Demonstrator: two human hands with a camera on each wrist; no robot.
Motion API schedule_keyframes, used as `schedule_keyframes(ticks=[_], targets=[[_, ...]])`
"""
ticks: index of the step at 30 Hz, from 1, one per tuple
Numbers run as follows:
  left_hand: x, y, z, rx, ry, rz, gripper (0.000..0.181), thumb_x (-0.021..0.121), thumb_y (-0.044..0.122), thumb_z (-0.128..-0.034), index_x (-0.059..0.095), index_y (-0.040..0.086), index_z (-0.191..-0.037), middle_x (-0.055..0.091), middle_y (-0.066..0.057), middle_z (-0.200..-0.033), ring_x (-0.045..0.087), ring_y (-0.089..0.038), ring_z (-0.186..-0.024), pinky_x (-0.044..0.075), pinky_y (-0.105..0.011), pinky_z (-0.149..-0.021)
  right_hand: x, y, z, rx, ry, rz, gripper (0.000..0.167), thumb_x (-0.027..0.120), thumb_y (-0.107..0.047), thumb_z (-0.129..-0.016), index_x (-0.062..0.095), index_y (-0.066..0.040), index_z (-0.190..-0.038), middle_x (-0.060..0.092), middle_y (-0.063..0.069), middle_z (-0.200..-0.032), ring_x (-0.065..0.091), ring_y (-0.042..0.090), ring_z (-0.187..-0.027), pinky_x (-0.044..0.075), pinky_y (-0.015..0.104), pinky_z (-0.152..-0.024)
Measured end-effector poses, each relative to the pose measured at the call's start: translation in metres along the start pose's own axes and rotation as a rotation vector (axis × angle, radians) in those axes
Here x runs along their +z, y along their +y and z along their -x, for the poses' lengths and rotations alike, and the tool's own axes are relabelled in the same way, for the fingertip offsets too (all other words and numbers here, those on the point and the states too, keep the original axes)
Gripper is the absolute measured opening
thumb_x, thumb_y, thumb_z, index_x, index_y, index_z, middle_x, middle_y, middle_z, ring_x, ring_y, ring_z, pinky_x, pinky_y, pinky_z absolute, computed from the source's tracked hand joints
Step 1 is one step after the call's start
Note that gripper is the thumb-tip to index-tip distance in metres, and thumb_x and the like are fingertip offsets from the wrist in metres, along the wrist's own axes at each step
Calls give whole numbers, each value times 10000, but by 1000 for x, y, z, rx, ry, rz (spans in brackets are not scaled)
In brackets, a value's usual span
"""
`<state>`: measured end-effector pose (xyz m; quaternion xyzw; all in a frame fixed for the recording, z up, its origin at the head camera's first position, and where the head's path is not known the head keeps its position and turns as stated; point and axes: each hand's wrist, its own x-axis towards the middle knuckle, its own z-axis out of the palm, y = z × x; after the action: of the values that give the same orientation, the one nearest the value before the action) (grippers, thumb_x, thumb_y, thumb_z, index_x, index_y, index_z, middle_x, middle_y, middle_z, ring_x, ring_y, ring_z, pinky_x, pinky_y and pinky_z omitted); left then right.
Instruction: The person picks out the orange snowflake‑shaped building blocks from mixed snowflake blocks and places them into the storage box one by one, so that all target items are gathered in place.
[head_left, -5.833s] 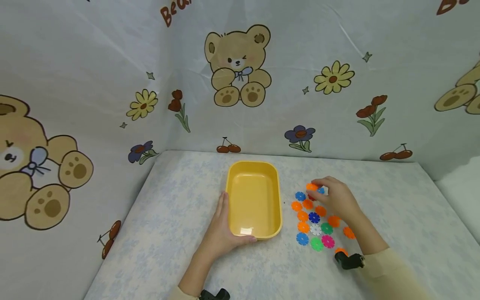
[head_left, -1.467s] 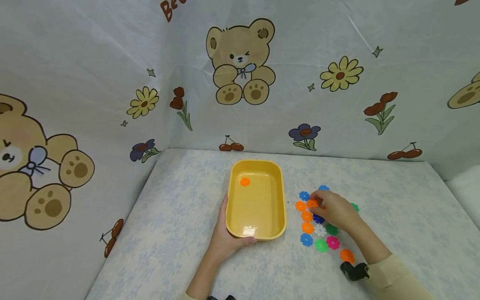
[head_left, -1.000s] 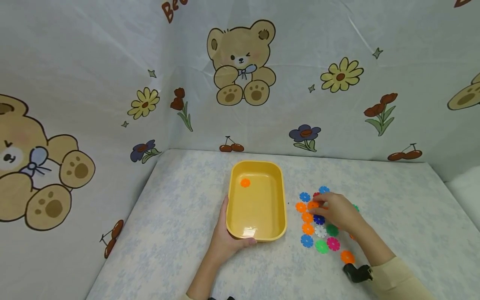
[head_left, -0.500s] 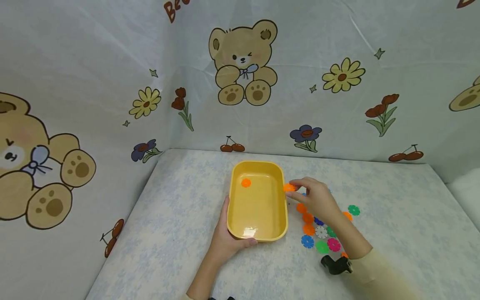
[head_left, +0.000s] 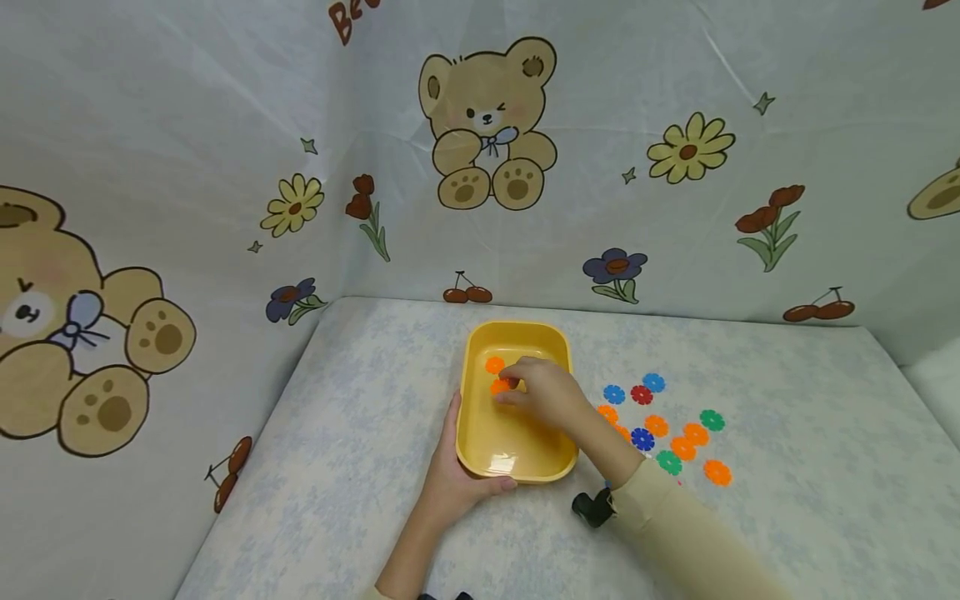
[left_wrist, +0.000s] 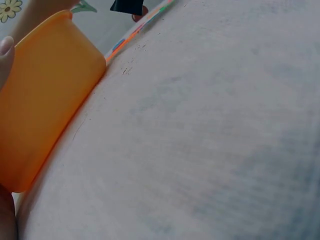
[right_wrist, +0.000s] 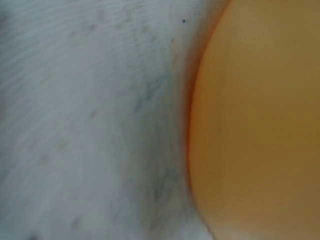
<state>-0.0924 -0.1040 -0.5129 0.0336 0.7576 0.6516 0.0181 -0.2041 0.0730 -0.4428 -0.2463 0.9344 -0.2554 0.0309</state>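
A yellow plastic tray (head_left: 483, 433) stands on the table. My left hand (head_left: 452, 492) holds its near left corner, thumb along the near end and fingers on the left side. Over the inside of the tray, my right hand (head_left: 555, 396) pinches an orange snowflake disc (head_left: 498, 387) between thumb and fingertips. Another orange snowflake disc (head_left: 494, 365) lies just beyond it on the tray floor. In the left wrist view the tray's side wall (left_wrist: 55, 90) shows beside a fingertip. The right wrist view has only the tray wall (right_wrist: 260, 125) and tabletop.
Right of the tray, loose snowflake discs lie flat: a red one (head_left: 641, 395), a dark blue one (head_left: 642, 439), a green one (head_left: 712, 420) and several orange ones. My right forearm covers some of them. A printed cloth (head_left: 375, 125) forms the back and left walls.
An orange snowflake disc was picked from the loose group and carried left by my right hand into the tray. Another orange disc entered the tray earlier. My left hand keeps its hold.
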Motion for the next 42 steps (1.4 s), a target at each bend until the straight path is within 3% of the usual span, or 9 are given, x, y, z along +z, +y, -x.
schedule_keyframes(ticks=[4,10,19,25,29,38,42], targets=[[0,1,0,-8,2,1,1351,958,296,-631,19,344,-1601,188,87,-1652,360,-152,-1444,295,-416,-1189,10,-2,-10,11,-27,32,290,790,-344,-845,760,-111,-1016,688,-26,-872,594,143,-803,540,324,-813],[0,1,0,-7,-4,0,1354,955,300,-636,8,328,-1603,180,83,-1654,352,-153,-1450,301,-396,-1185,22,-1,-19,66,-46,65,234,791,-371,-842,743,-148,-893,614,-50,-768,524,140,-706,469,299,-693],[0,1,0,-7,0,-10,1348,956,297,-635,7,396,-1588,177,93,-1652,357,-154,-1447,303,-457,-1178,30,1,-25,108,-56,73,221,781,-359,-852,751,-153,-926,595,-57,-746,522,149,-710,454,291,-688],[0,1,0,-8,-1,-3,1361,959,295,-629,6,358,-1598,175,92,-1653,352,-149,-1447,308,-353,-1177,30,1,-25,113,-53,81,164,760,-313,-880,742,-152,-903,567,-36,-720,506,167,-691,415,292,-650],[0,1,0,-13,-1,-3,1355,960,293,-627,8,407,-1585,179,93,-1652,342,-147,-1453,301,-314,-1176,30,1,-25,105,-46,91,148,748,-297,-894,746,-150,-907,567,-34,-721,505,168,-687,420,292,-649],[0,1,0,-9,5,-21,1356,960,298,-627,5,410,-1583,186,89,-1652,344,-149,-1451,281,-462,-1188,32,3,-26,114,-32,135,168,737,-307,-902,702,-165,-820,523,-15,-680,489,180,-666,385,292,-614],[0,0,0,-6,5,-19,1350,959,294,-630,8,421,-1580,188,88,-1652,349,-151,-1448,287,-439,-1187,32,4,-25,117,-26,133,164,745,-307,-894,698,-169,-819,508,-15,-669,478,174,-657,371,288,-604]])
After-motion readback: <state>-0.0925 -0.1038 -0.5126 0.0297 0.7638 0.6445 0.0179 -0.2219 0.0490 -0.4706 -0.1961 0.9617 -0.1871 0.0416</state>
